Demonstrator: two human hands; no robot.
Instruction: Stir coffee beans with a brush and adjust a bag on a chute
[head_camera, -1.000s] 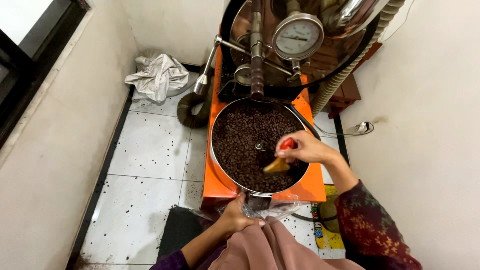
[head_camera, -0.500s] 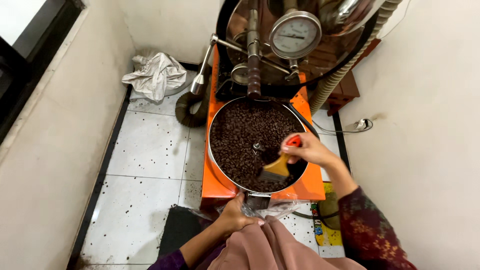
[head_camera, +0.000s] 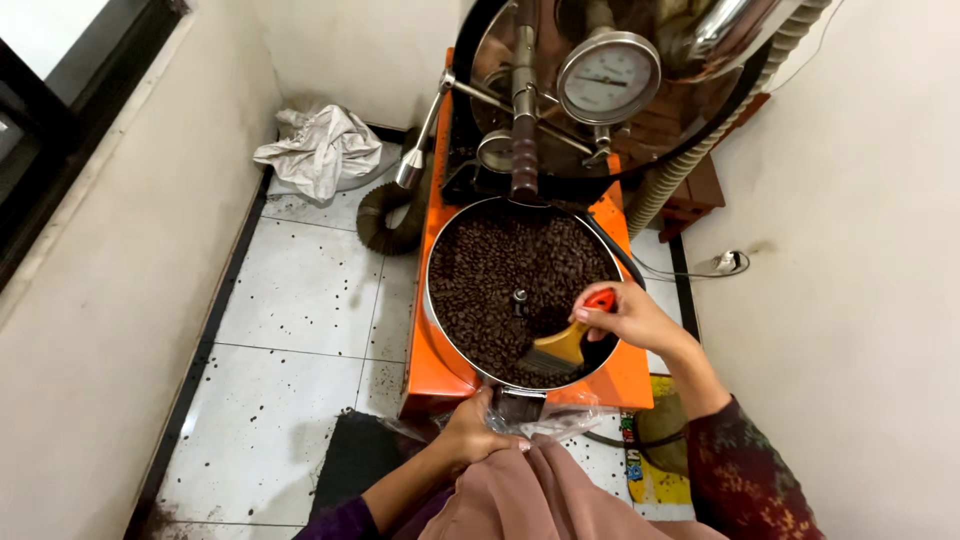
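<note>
Head view: right hand (head_camera: 632, 318) grip closed around bristly wooden brush (head_camera: 560, 352) over glossy beans (head_camera: 500, 280); left hand (head_camera: 478, 432) clutching crinkly clear bag (head_camera: 560, 420).

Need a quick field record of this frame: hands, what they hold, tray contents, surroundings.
right hand: grips a brush with a red handle, bristles down in the beans
left hand: holds a clear plastic bag under the tray's front chute
tray: round metal pan, filled with dark roasted coffee beans
machine: orange base, dial gauge above
floor: white tiles, stray beans, crumpled sack
</note>
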